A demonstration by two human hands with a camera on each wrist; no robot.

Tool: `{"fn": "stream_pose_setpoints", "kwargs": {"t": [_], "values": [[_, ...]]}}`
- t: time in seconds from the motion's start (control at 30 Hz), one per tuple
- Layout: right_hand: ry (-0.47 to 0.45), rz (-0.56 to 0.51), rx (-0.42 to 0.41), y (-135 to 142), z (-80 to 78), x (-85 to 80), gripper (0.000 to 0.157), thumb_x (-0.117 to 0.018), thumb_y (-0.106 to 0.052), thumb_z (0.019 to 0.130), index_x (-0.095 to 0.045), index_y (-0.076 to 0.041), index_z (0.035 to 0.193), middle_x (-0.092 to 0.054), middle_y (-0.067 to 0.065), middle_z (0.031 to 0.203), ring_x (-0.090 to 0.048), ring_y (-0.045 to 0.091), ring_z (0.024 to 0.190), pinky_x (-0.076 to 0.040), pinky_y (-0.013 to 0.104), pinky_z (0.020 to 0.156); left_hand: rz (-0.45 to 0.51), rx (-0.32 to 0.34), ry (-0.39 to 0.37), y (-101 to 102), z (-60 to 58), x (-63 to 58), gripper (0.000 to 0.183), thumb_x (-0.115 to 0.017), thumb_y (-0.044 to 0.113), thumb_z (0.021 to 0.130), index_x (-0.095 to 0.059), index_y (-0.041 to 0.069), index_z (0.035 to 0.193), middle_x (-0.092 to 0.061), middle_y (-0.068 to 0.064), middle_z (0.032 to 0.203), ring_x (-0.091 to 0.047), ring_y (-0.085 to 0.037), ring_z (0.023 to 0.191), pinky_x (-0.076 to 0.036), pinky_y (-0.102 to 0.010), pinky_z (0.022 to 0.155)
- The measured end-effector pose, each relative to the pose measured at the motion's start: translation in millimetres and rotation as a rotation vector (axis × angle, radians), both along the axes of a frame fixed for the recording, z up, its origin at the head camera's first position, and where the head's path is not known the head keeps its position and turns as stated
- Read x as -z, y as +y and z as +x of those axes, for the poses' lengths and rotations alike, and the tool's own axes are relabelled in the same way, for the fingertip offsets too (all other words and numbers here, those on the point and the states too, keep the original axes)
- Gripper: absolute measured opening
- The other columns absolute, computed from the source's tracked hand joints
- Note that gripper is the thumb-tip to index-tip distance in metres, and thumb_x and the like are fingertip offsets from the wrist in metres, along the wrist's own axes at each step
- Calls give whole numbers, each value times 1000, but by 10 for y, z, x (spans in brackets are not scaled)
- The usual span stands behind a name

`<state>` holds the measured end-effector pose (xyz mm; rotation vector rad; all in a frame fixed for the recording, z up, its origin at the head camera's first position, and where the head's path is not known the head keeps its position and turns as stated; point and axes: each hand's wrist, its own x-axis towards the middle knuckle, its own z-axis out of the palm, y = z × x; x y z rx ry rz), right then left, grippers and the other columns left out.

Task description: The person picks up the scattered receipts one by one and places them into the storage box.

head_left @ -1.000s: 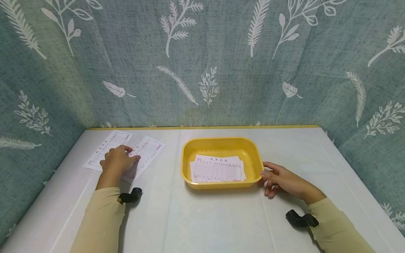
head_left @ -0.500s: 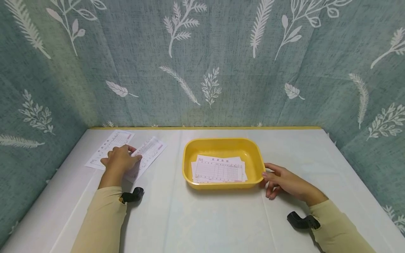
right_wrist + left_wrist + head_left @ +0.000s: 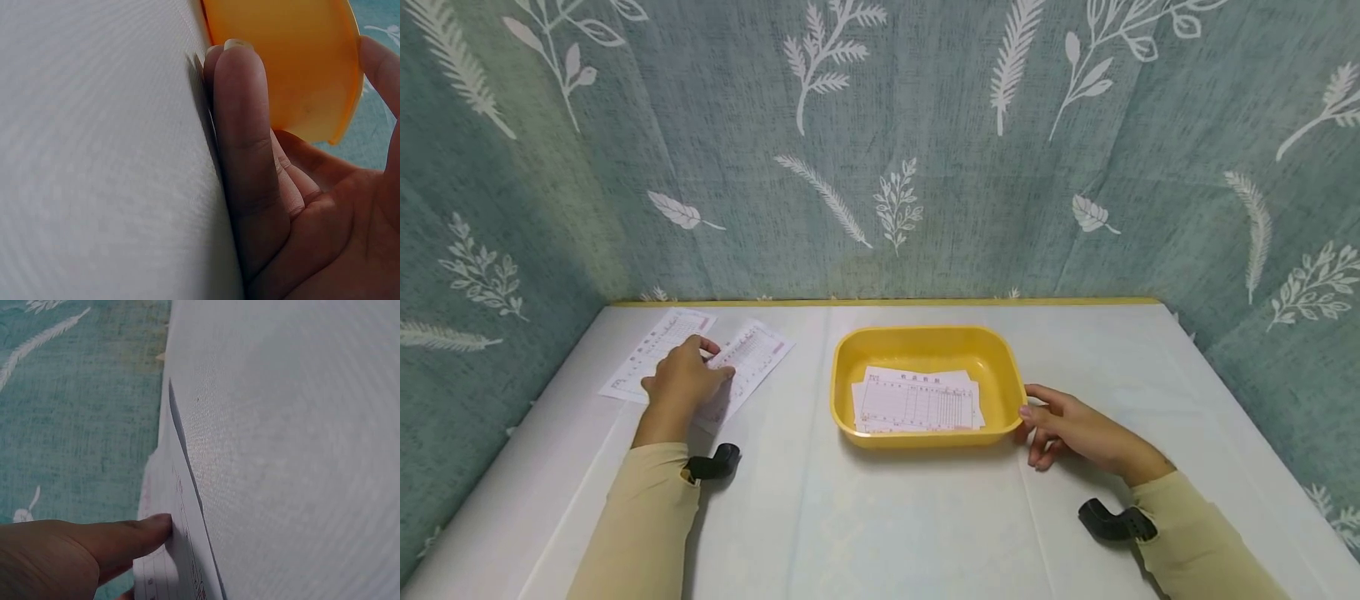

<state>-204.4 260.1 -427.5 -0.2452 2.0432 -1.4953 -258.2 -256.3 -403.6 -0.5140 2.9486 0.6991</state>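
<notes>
Two printed receipt slips lie at the table's far left: a left slip (image 3: 651, 354) and a right slip (image 3: 752, 354). My left hand (image 3: 681, 379) covers part of both and pinches the right slip near its left edge. In the left wrist view, the thumb (image 3: 156, 530) is on that slip (image 3: 181, 550), one edge of which stands slightly off the table; most other fingers are hidden. A yellow basket (image 3: 925, 440) holds several similar receipts (image 3: 917, 404). My right hand (image 3: 1075, 429) touches the basket's right front corner with relaxed fingers, some resting by the table.
White cloth covers the table (image 3: 910, 525). Patterned curtains (image 3: 955, 208) rise behind it and along both sides, with a yellow strip (image 3: 812, 302) at the back edge. Each wrist carries a black camera mount, the left mount (image 3: 718, 462) beside the slips.
The left fingers have shifted slightly over the right slip, which bends a little near the thumb. The right hand and the basket stay in place; the head view sways slightly.
</notes>
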Motion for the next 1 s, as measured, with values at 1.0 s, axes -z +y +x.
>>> {"fn": "stream_pose_setpoints", "kwargs": {"t": [1.0], "values": [[9, -5, -36, -17, -22, -38, 64, -46, -34, 96, -15, -7, 145, -61, 16, 101, -64, 24, 67, -54, 43, 65, 45, 54, 104, 78, 4, -60, 52, -40, 1, 87, -40, 12, 138, -53, -21, 126, -52, -42, 108, -42, -48, 73]]}}
